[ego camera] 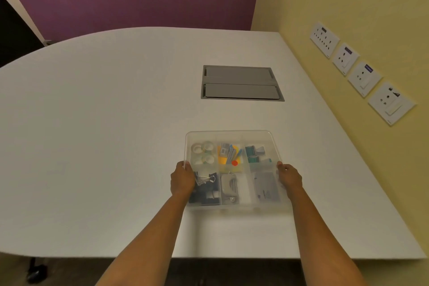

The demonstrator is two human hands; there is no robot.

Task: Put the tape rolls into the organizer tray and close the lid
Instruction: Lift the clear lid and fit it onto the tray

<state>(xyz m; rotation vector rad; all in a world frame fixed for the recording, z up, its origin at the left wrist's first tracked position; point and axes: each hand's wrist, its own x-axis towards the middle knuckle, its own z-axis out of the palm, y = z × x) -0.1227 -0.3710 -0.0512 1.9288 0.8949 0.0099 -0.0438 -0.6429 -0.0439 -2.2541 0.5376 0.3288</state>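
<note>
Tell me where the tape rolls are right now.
In the head view, the tape rolls sit in the organizer tray's far-left compartment, just beyond the left hand and the binder clips.

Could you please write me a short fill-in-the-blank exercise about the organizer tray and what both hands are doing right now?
1. The tape rolls lie in the tray's far-____ compartment.
2. The left hand and right hand grip the clear lid at opposite ____.
3. The black binder clips sit ____ the left hand.

Missing words: left; sides; beside
</note>
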